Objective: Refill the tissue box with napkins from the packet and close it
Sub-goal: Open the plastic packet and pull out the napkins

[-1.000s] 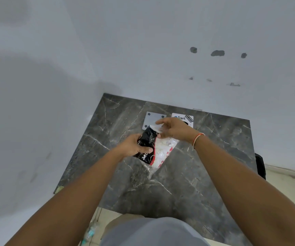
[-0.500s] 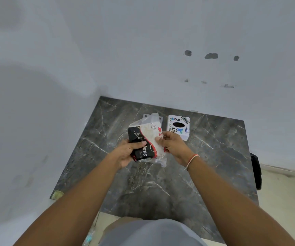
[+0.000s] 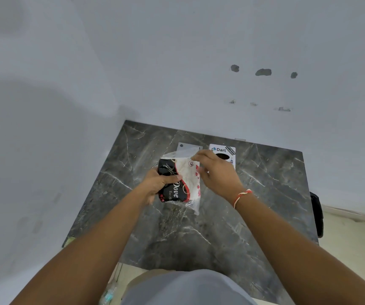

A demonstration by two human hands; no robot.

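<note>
A napkin packet [image 3: 183,181], clear plastic printed black, red and white, is held upright above the dark marble table [image 3: 254,194]. My left hand [image 3: 157,183] grips its black left side with the thumb across the front. My right hand [image 3: 216,172] is at the packet's upper right, fingertips pinching the plastic near the top edge. Behind my right hand stands the white tissue box [image 3: 223,150] with a dark oval slot and "Dart" printed on it, partly hidden. A flat grey lid plate [image 3: 187,148] with dots at its corners lies left of the box.
The table sits in a corner between two white walls. A black object [image 3: 317,214] hangs at the table's right edge. Pale floor shows to the right and at the bottom, with a bottle [image 3: 109,296] near my left arm.
The packet was lifted off the table and turned upright. My right hand shifted from the packet's lower right side up to its top right corner.
</note>
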